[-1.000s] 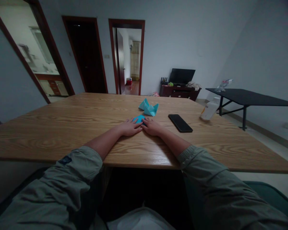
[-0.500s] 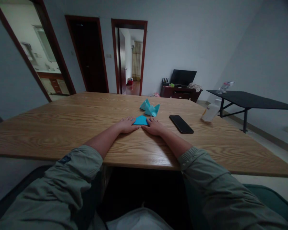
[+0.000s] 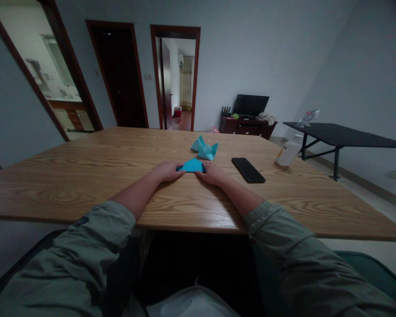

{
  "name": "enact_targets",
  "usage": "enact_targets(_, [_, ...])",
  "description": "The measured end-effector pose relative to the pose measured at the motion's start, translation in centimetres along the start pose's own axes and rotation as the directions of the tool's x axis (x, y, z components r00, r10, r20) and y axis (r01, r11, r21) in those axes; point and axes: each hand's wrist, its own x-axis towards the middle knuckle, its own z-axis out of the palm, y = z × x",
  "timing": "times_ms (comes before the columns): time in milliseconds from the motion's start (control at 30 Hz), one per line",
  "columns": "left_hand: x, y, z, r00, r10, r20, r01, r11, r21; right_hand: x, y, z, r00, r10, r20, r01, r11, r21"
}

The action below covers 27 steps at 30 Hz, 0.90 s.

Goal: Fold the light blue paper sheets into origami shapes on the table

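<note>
A folded blue paper [image 3: 193, 165] lies on the wooden table [image 3: 198, 207] between my two hands. My left hand [image 3: 168, 171] pinches its left corner between thumb and fingers. On the paper's right edge rests my right hand [image 3: 213, 173], fingers spread over it and the thumb along its near side. Just beyond the paper stands a light blue folded paper shape [image 3: 207, 150] with pointed tips, which nothing touches.
A black phone [image 3: 248, 170] lies right of my right hand. Further right stands a whitish bottle [image 3: 288, 151]. Behind the table's right side is a black folding table [image 3: 346, 134]; a TV [image 3: 251, 105] sits on a dark cabinet [image 3: 247, 127] at the back.
My left hand has shifted slightly left and its fingers have curled round the paper's left corner, showing more of the paper. My right hand has barely moved.
</note>
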Motion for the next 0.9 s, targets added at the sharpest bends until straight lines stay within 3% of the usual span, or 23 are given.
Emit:
enact_targets(167, [-0.1, 0.0, 0.0, 0.999, 0.04, -0.024, -0.037, 0.993, 0.108, -0.1, 0.1, 0.1, 1.0, 0.029, -0.008, -0.029, 0.999, 0.044])
enact_targets(467, [0.0, 0.5, 0.0, 0.993, 0.073, -0.088, -0.061, 0.989, 0.132, -0.4, -0.5, -0.7, 0.996, 0.092, 0.019, -0.094, 0.991, 0.098])
enact_targets(700, [-0.1, 1.2, -0.5, 0.988, 0.043, -0.152, -0.039, 0.999, 0.025, -0.9, -0.7, -1.3, 0.995, 0.101, -0.02, -0.097, 0.983, 0.156])
enact_targets(900, [-0.3, 2.7, -1.1, 0.962, 0.023, -0.273, -0.071, 0.983, -0.168, -1.0, -1.5, -2.0, 0.995, 0.04, -0.09, -0.035, 0.998, 0.058])
